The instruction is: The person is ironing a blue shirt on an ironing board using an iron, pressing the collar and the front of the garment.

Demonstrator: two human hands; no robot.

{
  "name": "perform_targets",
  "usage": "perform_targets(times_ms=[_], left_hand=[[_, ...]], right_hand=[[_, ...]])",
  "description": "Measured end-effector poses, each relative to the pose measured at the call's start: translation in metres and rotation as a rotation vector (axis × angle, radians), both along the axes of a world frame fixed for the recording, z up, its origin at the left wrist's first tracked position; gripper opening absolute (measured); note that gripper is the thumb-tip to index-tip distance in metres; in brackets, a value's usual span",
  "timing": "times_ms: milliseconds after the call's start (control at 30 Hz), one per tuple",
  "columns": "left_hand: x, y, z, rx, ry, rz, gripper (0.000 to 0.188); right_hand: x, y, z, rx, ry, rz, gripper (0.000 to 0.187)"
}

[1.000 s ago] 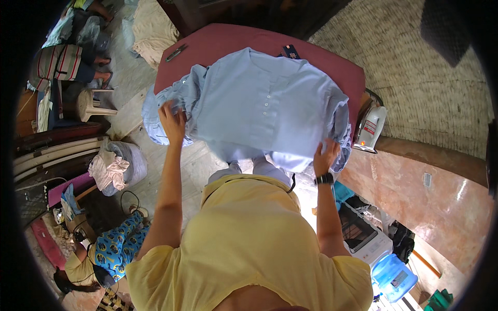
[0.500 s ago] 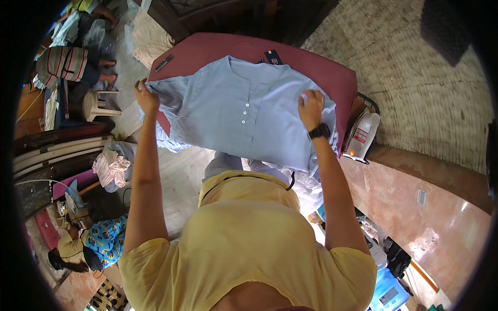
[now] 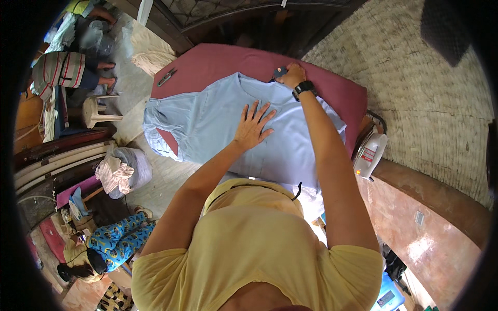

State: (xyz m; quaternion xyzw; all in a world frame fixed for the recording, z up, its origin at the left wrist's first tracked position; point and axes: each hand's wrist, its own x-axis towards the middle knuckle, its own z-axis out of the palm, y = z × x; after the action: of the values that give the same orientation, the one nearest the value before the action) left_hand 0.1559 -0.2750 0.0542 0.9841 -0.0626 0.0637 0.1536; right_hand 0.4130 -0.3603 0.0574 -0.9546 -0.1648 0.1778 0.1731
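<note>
A light blue shirt [image 3: 212, 119] lies spread over a maroon padded board [image 3: 218, 59], its neckline toward the far side and one sleeve out to the left. My left hand [image 3: 252, 127] rests flat on the shirt front with its fingers spread, covering the button placket. At the far edge of the neckline, my right hand [image 3: 291, 76], with a black watch on the wrist, is closed on a small dark blue hang tag [image 3: 280, 71]. Part of the tag is hidden under the fingers.
A dark pair of thread snips [image 3: 167, 76] lies at the board's far left. An iron [image 3: 371, 150] stands on a rack at the right edge. Left are a plastic stool [image 3: 98, 111], bundled cloth [image 3: 124, 168] and other people [image 3: 111, 241]. A dark gate [image 3: 244, 26] stands behind.
My left hand has left the sleeve at the left and now lies on the shirt's middle. My right hand has moved from the right shoulder to the tag and taken hold of it.
</note>
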Motion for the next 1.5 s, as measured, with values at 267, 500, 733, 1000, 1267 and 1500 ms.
perform_targets(times_ms=[267,500,733,1000,1267,1500], left_hand=[[0.000,0.007,-0.004,-0.054,0.067,0.006,0.062],[0.019,0.047,-0.006,-0.886,-0.102,0.123,0.034],[0.055,0.135,0.010,-0.449,-0.300,0.386,0.025],[0.104,0.198,-0.008,-0.569,0.163,0.155,0.025],[0.102,0.190,-0.023,-0.460,0.074,0.368,0.023],[0.136,0.126,-0.005,-0.363,-0.212,0.155,0.022]], right_hand=[[0.035,0.008,0.073,0.209,0.061,0.185,0.034],[-0.145,-0.026,0.088,0.489,-0.546,0.261,0.028],[-0.192,-0.105,0.038,0.498,-0.418,0.338,0.020],[-0.058,-0.109,-0.011,0.395,-0.460,-0.005,0.025],[-0.051,-0.095,-0.014,0.245,-0.325,-0.207,0.022],[-0.053,-0.094,-0.021,0.265,-0.331,-0.206,0.016]])
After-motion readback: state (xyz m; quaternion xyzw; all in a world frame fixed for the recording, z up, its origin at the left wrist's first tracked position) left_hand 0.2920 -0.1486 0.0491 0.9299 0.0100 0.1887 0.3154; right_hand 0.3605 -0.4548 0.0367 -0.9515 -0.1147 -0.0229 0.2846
